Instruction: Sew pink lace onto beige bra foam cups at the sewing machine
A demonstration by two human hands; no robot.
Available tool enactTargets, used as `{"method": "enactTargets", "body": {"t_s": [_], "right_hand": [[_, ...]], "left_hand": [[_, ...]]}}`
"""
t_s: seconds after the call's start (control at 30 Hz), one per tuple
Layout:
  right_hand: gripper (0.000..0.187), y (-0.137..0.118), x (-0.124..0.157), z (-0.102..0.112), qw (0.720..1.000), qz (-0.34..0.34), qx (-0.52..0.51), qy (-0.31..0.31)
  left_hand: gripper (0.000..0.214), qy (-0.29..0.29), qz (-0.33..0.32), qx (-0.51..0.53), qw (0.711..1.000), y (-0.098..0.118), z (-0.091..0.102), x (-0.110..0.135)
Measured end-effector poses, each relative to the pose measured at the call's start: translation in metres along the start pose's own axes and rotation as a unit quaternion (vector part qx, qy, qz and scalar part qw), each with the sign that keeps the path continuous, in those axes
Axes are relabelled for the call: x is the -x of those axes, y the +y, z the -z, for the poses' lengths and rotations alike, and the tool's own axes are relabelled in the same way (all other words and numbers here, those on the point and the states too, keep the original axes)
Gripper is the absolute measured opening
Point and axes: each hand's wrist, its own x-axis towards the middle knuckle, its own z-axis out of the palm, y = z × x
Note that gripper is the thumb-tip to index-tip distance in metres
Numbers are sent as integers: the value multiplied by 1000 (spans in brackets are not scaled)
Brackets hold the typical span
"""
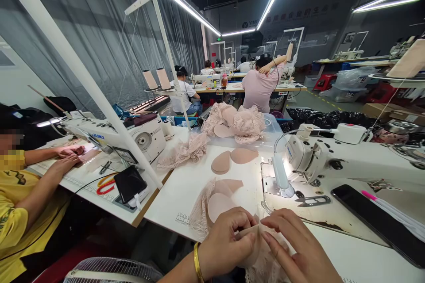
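Note:
My left hand [229,241], with a gold bangle on the wrist, pinches a beige foam bra cup with lace [254,247] at the table's near edge. My right hand [295,247] grips the same piece from the right, fingers pressed on it. Just beyond my hands lies another lace-edged cup [215,203]. Two loose beige cups [232,159] rest farther back on the white table [179,185]. The sewing machine [332,154] stands to the right, its lamp lit over the needle plate.
A black phone [375,221] lies right of the needle plate. A heap of pink lace pieces [235,121] fills a clear bin at the back. On the left, a person in a yellow shirt [20,216] works at another machine [126,135]. Scissors [105,184] lie there.

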Motion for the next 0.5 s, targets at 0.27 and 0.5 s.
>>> {"method": "enactTargets", "body": {"t_s": [0.27,0.5], "right_hand": [[36,-5,-3,-18,956,-227,-186,-8],[30,-11,3,-25,972,-148,-182,11]], "left_hand": [[20,-3,-3,-4,1000,-5,2,1],[19,-3,13,-5,1000,-8,0,-2]]}}
